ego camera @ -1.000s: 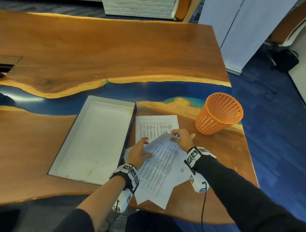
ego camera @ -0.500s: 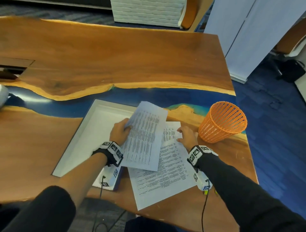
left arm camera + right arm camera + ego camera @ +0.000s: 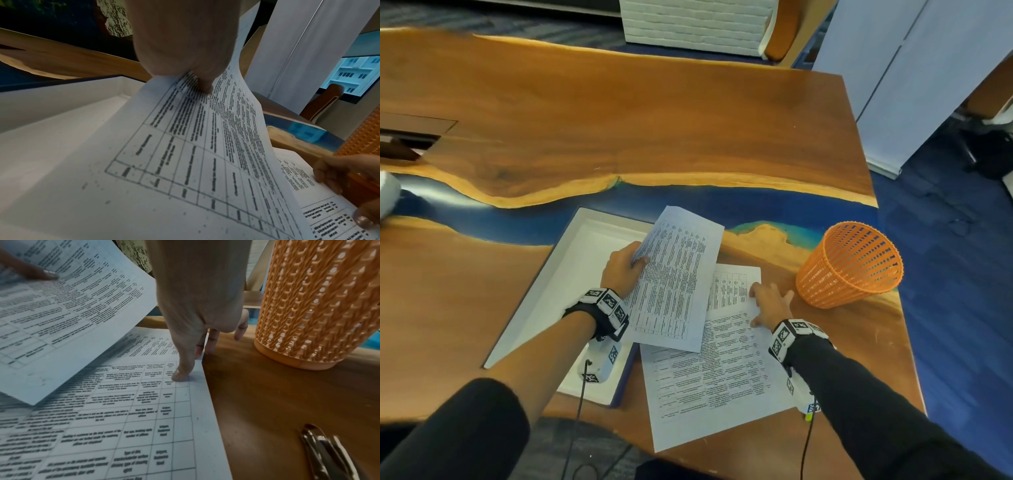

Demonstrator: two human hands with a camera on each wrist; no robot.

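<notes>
My left hand (image 3: pixel 619 270) pinches the left edge of a printed sheet (image 3: pixel 674 284) with tables of text. The sheet hangs tilted over the right rim of a shallow white tray (image 3: pixel 571 274). In the left wrist view the thumb (image 3: pixel 203 84) lies on top of the lifted sheet (image 3: pixel 195 154), above the tray (image 3: pixel 61 129). My right hand (image 3: pixel 770 305) rests with straight, spread fingers on the right edge of the printed sheets (image 3: pixel 715 383) lying on the table. In the right wrist view its thumb (image 3: pixel 183 373) presses the top sheet (image 3: pixel 123 418).
An orange mesh basket (image 3: pixel 849 263) stands upright just right of my right hand, near the table's right edge. The wood and blue resin table (image 3: pixel 619 120) stretches far ahead. A shiny metal piece (image 3: pixel 324 451) lies by my right wrist.
Over the last second my left hand lifted the top sheet off the pile and carried it left over the tray's rim. My right hand moved onto the remaining sheets.
</notes>
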